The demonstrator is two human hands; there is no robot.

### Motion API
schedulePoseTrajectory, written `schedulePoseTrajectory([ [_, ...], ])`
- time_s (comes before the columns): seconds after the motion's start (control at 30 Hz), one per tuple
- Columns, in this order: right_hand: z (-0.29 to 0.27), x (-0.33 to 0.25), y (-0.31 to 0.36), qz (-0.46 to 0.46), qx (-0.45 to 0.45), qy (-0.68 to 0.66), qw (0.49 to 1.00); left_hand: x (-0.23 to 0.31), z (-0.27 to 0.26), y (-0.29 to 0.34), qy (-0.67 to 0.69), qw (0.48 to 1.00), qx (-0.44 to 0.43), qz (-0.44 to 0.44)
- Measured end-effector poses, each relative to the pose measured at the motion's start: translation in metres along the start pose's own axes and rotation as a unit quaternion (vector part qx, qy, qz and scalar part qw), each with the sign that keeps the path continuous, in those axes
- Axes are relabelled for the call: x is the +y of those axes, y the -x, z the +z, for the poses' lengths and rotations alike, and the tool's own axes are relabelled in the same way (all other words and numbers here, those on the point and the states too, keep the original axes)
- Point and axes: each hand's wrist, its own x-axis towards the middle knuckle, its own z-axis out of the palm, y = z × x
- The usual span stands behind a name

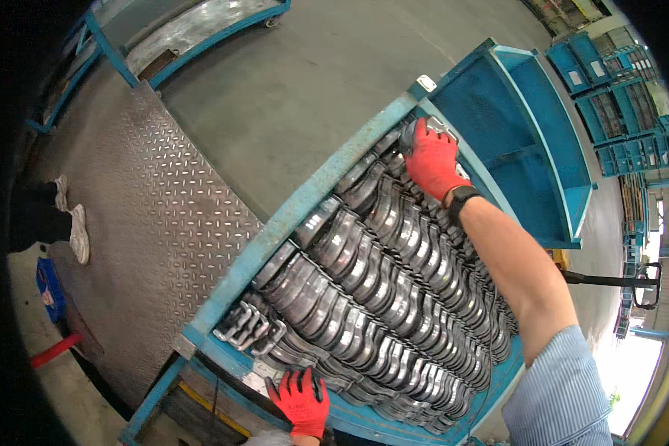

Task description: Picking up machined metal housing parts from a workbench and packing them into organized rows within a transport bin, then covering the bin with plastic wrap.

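Observation:
Rows of curved, shiny metal parts (364, 260) lie stacked on edge in a blue metal bin (305, 197). My right hand (432, 160), in a red glove with dark fingertips, reaches to the bin's far corner. Its fingers are bent around a metal part (442, 128) there; the glove hides much of that part. Down at the near side, my left hand (301, 407), also red-gloved, has its fingers spread over the bin's edge beside the lowest row. Nothing shows in its grasp. A few smaller bent metal pieces (249, 323) sit in the near left corner.
Behind the bin stands another blue metal container (505, 126). A patterned steel plate (171, 186) covers the floor at left, where a person's shoe (79, 234) shows. At right are a black handle (609, 279) and stacked blue crates (621, 104).

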Motion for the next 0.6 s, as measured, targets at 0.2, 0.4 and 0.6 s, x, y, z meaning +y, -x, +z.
schedulePoseTrajectory([
  [0.2, 0.055, -0.021, -0.003, 0.032, 0.057, -0.084, 0.994, -0.001, 0.004, -0.003, -0.006, 1.0, -0.014, -0.005],
  [0.4, 0.06, -0.004, 0.0, -0.058, 0.1, -0.188, 0.975, 0.006, -0.015, -0.011, -0.017, 1.0, -0.024, 0.006],
  [0.6, 0.068, 0.017, 0.006, -0.013, 0.025, -0.209, 0.977, 0.006, -0.009, -0.005, 0.002, 1.0, -0.003, -0.008],
])
